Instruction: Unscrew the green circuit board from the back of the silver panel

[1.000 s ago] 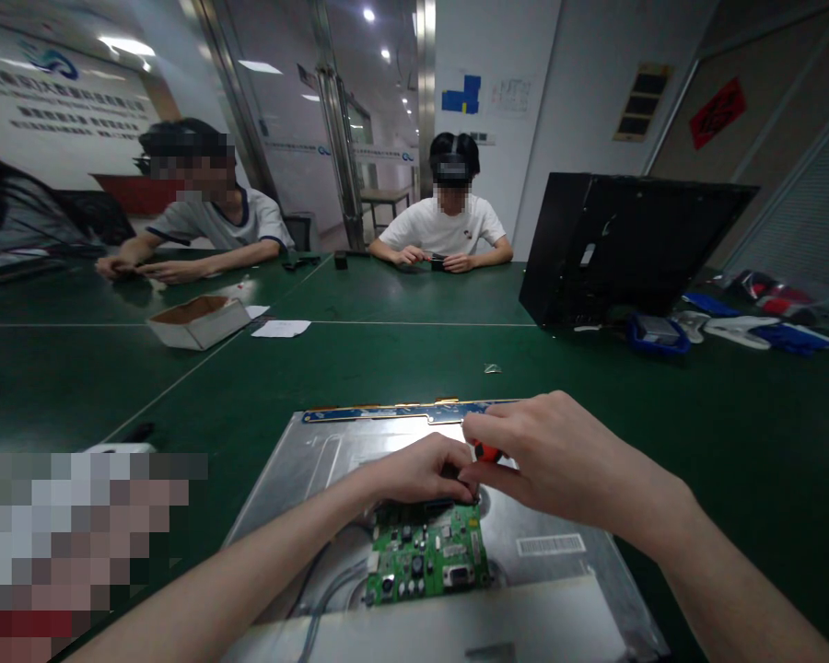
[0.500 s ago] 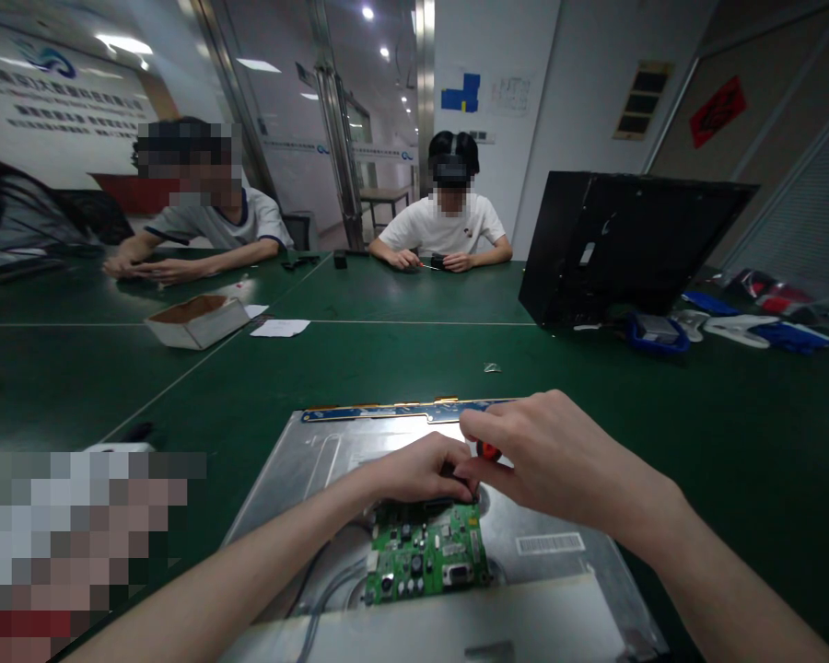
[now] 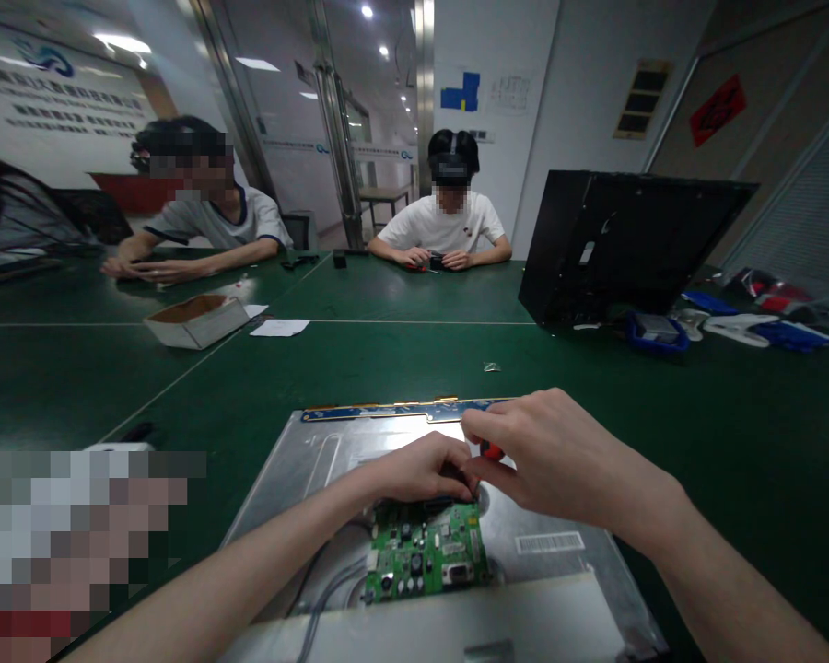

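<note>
A silver metal display panel (image 3: 318, 460) lies flat on the green table in front of me, with a green circuit board (image 3: 425, 557) mounted on its back. My right hand (image 3: 559, 456) is closed around a red-handled screwdriver (image 3: 489, 449) held upright over the board's far edge. My left hand (image 3: 421, 468) pinches at the same spot, fingertips against the tool's lower part and the board's top edge. The tip of the tool is hidden by my fingers. Grey cables (image 3: 321, 599) run from the board toward me.
A black monitor back cover (image 3: 622, 244) stands at the right, with blue and white items (image 3: 753, 327) beside it. A small cardboard box (image 3: 197, 320) and a paper slip (image 3: 280, 327) lie at left. Two people sit across the table, hands on it.
My right hand has shifted very slightly on the red handle; both hands stay at the board's top edge. The person opposite moved their hands a little.
</note>
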`<state>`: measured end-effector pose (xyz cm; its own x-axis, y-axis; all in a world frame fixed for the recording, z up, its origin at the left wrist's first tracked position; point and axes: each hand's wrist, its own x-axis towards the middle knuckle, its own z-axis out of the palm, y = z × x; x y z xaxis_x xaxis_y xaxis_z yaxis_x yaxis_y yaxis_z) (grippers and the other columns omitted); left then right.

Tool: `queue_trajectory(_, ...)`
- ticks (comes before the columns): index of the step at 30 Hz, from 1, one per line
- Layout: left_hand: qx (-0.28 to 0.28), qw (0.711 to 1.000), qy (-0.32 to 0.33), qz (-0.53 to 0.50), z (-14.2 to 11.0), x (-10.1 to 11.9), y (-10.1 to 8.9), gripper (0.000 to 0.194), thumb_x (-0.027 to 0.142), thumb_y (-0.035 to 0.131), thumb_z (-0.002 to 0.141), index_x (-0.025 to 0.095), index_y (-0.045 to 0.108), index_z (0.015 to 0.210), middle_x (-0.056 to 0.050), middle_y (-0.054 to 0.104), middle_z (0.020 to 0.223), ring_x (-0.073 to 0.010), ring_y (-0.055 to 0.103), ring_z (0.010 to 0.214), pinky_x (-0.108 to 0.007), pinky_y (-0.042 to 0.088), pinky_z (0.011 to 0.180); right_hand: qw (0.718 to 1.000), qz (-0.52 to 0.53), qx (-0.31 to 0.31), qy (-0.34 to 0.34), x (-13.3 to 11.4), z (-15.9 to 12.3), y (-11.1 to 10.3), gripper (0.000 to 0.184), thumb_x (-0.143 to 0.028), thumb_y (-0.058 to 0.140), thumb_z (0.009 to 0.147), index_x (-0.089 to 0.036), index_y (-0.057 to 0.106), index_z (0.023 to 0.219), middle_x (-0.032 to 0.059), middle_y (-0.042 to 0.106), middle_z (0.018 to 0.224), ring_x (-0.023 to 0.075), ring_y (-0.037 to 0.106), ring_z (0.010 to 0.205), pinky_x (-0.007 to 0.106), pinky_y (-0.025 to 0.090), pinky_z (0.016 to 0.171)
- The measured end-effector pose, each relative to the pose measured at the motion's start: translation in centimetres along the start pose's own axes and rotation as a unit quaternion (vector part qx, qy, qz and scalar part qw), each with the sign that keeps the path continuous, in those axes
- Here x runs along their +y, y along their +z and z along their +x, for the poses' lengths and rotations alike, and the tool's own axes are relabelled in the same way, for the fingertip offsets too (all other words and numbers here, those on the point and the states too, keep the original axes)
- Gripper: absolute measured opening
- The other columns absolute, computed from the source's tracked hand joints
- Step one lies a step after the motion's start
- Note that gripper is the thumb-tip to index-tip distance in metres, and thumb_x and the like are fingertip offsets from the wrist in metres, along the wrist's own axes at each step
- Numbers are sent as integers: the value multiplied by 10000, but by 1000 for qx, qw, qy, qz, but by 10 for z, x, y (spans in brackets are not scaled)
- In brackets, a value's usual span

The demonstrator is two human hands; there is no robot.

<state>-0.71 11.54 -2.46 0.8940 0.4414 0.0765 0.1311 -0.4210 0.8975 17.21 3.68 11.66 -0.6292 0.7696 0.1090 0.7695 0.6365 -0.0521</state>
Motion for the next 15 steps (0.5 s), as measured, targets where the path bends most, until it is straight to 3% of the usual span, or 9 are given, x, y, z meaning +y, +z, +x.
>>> queue_trajectory(3,6,1000,-5,4,0,0,0,79,176,727,777,163,724,856,-3,700,789,-174,629,744,-240,481,708,1000,-8,-6,10,0,0,-1,160,-299,520,916,-200,560,796,5,635,709,132,492,563,284,191,491)
queue_trajectory(6,4,1000,-9,23,-2,0,1,70,174,727,776,158,730,844,-10,708,800,-182,633,750,-244,483,712,999,34,-1,-39,0,-3,-2,33,-217,555,848,-190,547,830,23,637,839,137,506,638,276,237,504)
queue_trajectory(9,25,999,-13,35,-3,1,1,74,174,722,781,148,728,850,-20,718,819,-191,640,765,-249,492,726,996,58,-8,-68,-2,-4,-2,75,-145,559,787,-179,535,850,29,630,871,138,500,653,275,262,512)
queue_trajectory(15,6,1000,-5,29,-2,1,0,81,166,727,776,158,732,857,-13,718,799,-181,641,735,-241,497,704,1000,7,3,-19,-3,1,1,16,-203,545,871,-195,542,857,7,648,771,139,511,595,279,200,491)
